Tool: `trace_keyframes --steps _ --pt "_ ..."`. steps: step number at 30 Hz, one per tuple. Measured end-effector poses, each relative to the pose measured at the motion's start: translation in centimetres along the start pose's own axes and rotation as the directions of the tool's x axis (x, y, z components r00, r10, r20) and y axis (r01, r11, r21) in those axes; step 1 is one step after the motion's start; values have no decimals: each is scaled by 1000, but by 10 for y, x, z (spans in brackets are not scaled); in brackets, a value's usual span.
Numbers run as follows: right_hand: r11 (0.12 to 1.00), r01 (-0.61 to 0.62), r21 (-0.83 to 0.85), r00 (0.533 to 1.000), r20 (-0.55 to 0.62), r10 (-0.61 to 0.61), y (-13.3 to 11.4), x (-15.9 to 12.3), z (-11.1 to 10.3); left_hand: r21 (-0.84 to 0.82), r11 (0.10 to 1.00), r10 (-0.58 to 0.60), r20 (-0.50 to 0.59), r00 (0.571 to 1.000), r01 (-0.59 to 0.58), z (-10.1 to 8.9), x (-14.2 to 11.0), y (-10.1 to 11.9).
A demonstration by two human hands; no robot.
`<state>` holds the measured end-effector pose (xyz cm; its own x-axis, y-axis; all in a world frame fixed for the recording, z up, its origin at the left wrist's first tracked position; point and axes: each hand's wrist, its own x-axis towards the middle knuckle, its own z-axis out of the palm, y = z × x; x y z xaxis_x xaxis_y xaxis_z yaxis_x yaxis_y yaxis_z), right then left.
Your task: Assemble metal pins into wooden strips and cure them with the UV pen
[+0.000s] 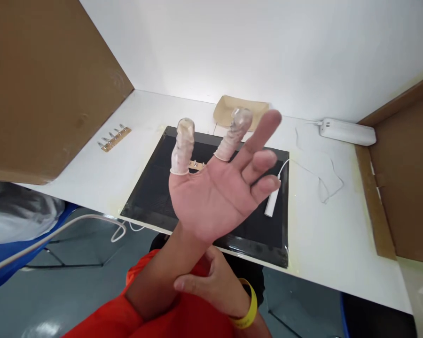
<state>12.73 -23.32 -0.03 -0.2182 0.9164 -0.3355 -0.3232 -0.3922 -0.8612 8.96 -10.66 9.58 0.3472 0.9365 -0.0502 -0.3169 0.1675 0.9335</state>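
Note:
My left hand [215, 192] is raised over the black mat [144, 188], palm toward me, fingers apart and holding nothing. Translucent finger cots [184, 148] cover its thumb and index finger. My right hand [218, 286], with a yellow wristband [248, 305], is closed around my left forearm just below the wrist; some of its fingers are hidden behind the arm. Partly covered by my left hand, a small tan strip with metal pins [196, 165] lies on the mat. A white stick-shaped device [272, 203] with a cable rests on the mat's right side.
A similar tan strip with several pointed metal pins [114, 139] lies on the white table [324, 234] at left. Behind the mat sits a cardboard tray [220, 110]. A white box [347, 132] with a thin cable stands at right. Cardboard panels [49, 84] flank the table. Another person's sleeve [21, 211] shows at far left.

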Motion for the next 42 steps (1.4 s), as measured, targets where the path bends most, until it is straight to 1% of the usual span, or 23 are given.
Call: trace_keyframes --steps 3,5,7,9,12,13,15,16,17,18,19,20,22,24,25,27,28,30,33,35,37,39,42 --pt "991 -55 124 996 71 47 9 0 -4 118 993 7 -89 996 4 -4 0 -5" --pt "992 -56 110 995 82 47 14 0 -5 177 984 12 -162 987 17 -9 -4 -5" --pt "999 -25 43 997 75 22 15 -5 -9 223 974 21 -252 968 37 -16 -9 -1" --pt "998 23 -66 999 32 -21 10 -12 -18 243 967 8 -335 942 78 -25 -13 8" --pt "943 91 -320 983 -124 -137 -3 -23 -41 205 972 -24 -396 918 114 -45 -15 22" --pt "896 112 -429 959 -190 -211 -7 -24 -50 189 978 -3 -416 909 89 -54 -15 24" --pt "733 102 -673 869 -297 -395 -14 -21 -67 178 984 69 -444 894 12 -75 -14 23" --pt "616 72 -784 814 -311 -491 -15 -18 -75 178 984 96 -449 889 -17 -86 -13 21" --pt "488 35 -872 769 -288 -571 -16 -12 -82 181 983 116 -437 892 -40 -98 -13 18" --pt "367 -1 -930 749 -244 -617 -17 -6 -88 180 982 133 -412 901 -62 -109 -13 15" --pt "265 -20 -964 750 -190 -634 -17 0 -92 189 979 143 -388 910 -73 -119 -12 12" --pt "185 -26 -982 766 -139 -628 -17 6 -94 216 973 154 -370 916 -76 -128 -11 9" --pt "89 -17 -996 808 -66 -585 -17 17 -94 330 941 192 -347 918 -72 -143 -6 2" --pt "28 -15 -1000 837 -27 -546 -19 24 -91 505 862 220 -323 920 -29 -156 1 -5" --pt "0 -18 -1000 846 -16 -533 -19 26 -89 599 801 204 -302 931 18 -162 5 -9" --pt "-63 -27 -998 857 9 -516 -21 29 -85 769 628 118 -249 961 122 -172 14 -17" --pt "-100 -33 -994 860 23 -510 -21 30 -83 834 533 90 -224 970 143 -176 18 -21" --pt "-183 -52 -982 868 46 -494 -20 30 -79 923 368 88 -156 984 114 -183 26 -29" --pt "-268 -95 -959 880 45 -472 -17 30 -73 983 182 99 -44 994 25 -187 35 -40" --pt "-282 -117 -952 882 31 -471 -14 29 -70 997 65 74 -35 997 30 -186 39 -45" --pt "-274 -138 -952 877 12 -481 -11 28 -70 998 -20 64 -57 996 59 -185 42 -48" --pt "-250 -153 -956 867 -9 -497 -10 28 -71 994 -70 71 -77 994 82 -183 44 -47" --pt "-174 -160 -972 850 -46 -526 -9 26 -74 983 -139 85 -110 990 121 -183 40 -42"
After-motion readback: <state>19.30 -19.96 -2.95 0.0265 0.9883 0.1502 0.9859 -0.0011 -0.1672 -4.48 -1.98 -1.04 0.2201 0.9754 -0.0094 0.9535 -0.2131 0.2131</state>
